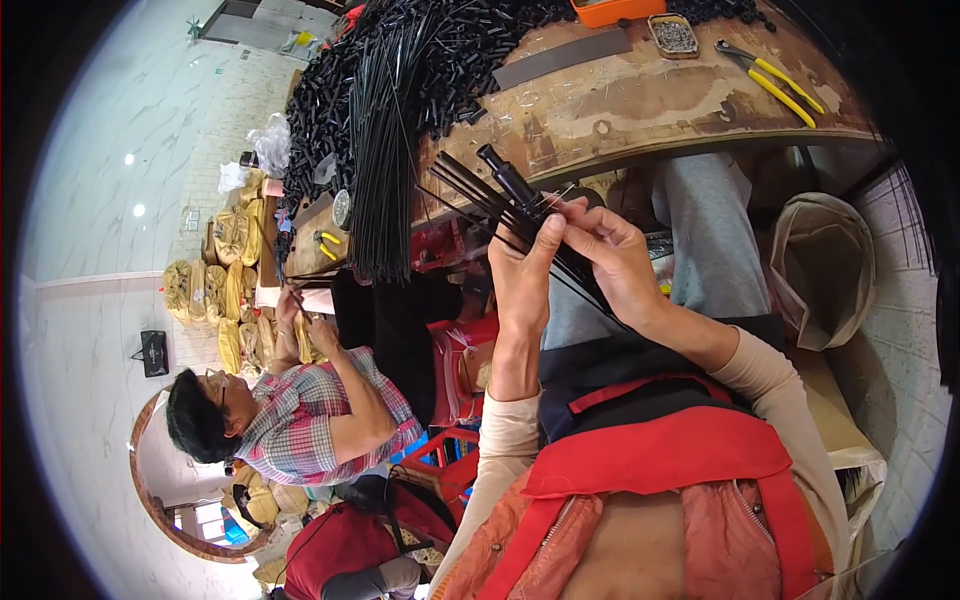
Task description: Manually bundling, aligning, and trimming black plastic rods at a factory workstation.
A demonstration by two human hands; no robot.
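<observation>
My left hand (522, 280) is closed round a bunch of thin black rods (470, 190) and a black tubular piece (512, 180) with a stepped collar, which looks like an umbrella runner with its ribs. The tube leans up and to the left, and the rods run past it down to the right. My right hand (622, 262) is held close against the left, its thumb and forefinger pinched at the collar's right side. A fine pale wire (562, 190) sticks out at those fingertips.
Ahead, a worn wooden bench (640, 105) carries a heap of black tubular parts (460, 60), a bundle of long black rods (385, 150), a metal strip (562, 58), a dish of small metal bits (673, 36) and yellow-handled pliers (775, 85). A co-worker (310, 415) sits at left; a fabric bin (822, 270) stands right.
</observation>
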